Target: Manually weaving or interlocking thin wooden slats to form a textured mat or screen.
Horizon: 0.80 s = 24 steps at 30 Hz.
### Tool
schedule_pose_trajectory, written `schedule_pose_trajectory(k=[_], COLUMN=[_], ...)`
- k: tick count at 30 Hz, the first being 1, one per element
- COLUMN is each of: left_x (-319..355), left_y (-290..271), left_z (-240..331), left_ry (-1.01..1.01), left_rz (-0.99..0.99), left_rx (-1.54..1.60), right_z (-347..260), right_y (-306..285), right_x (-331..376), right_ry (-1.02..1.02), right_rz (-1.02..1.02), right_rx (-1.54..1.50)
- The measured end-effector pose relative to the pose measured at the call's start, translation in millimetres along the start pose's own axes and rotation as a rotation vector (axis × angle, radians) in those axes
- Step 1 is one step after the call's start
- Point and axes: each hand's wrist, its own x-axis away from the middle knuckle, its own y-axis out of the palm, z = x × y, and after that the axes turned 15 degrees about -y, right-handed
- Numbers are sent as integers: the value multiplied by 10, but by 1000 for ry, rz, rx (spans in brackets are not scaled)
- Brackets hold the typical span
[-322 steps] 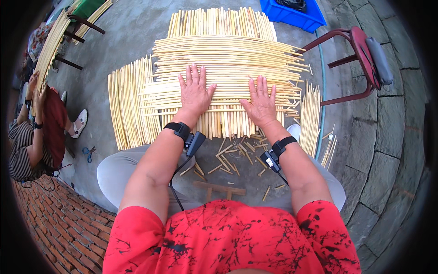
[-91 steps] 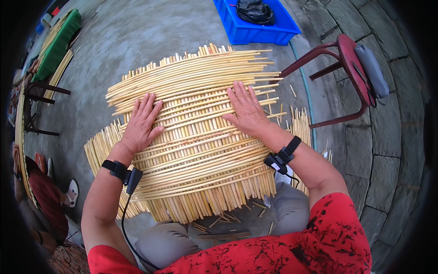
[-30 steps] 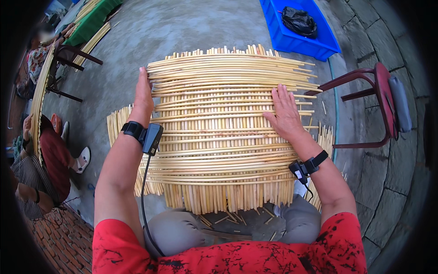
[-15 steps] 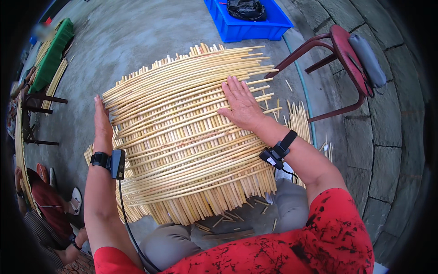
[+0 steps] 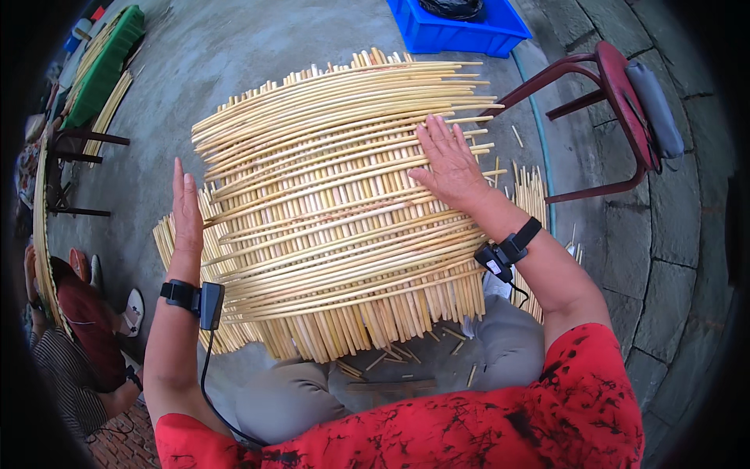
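Note:
Pale, peeled-looking sticks lie crosswise over a layer of lengthwise sticks in front of my knees. My left hand stands edge-on beside the left ends of the crosswise sticks, with its fingers straight and holding nothing. A small gap shows between its fingertips and the nearest upper stick ends. My right hand rests palm down on the crosswise sticks near their right ends, fingers stretched out and slightly spread. The crosswise sticks are bunched at the far and near sides, with wider gaps in the middle.
A red stool with a grey cushion stands at the right, and a blue crate at the back. Another stick bundle lies right of the work. Short offcuts litter the floor. Another person sits at the left.
My left hand has slid toward me along the left stick ends and stands slightly away from them. My right hand stays flat on the sticks. The whole view has shifted slightly.

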Motion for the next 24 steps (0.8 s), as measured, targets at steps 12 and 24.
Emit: schedule_pose_trajectory(k=[12, 24], left_x=[767, 655], left_y=[288, 410], left_z=[180, 178], left_ry=[584, 629], left_rz=[-404, -214], left_rx=[-1066, -1098], right_z=[-469, -471], right_y=[-206, -150], right_x=[256, 167], right_ry=[-83, -67], right_rz=[-147, -85], right_rx=[-40, -45])
